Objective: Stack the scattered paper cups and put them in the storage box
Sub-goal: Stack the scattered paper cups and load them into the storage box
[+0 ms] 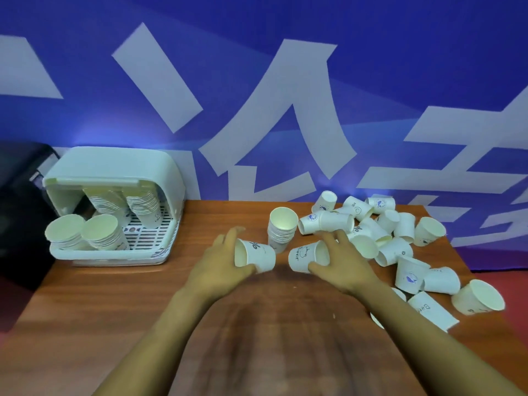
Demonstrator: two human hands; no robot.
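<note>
**Nesting two cups before adding to the stack**

Left hand [220, 264] curled round a cup [254, 256] lying sideways, mouth toward the palm, base pointing right. Right hand [340, 257] wrapped likewise round a second cup [305, 257], thumb under, fingers over, base pointing left. Bases facing each other across a small gap between the two sets of fingertips, so no nesting possible as held.

Probably best: turn one cup end for end, line up rim and base on one axis, slide in gently without crushing the thin wall. Then drop the pair onto the short stack [281, 228] standing just beyond the left fingertips. Loose pile [400, 238] beyond and right of the right fingers, still large. Box [114, 207] well left of the left hand, lid up, several stacks already inside. Table [114, 310] slick-looking; light cups liable to roll if brushed.
</note>
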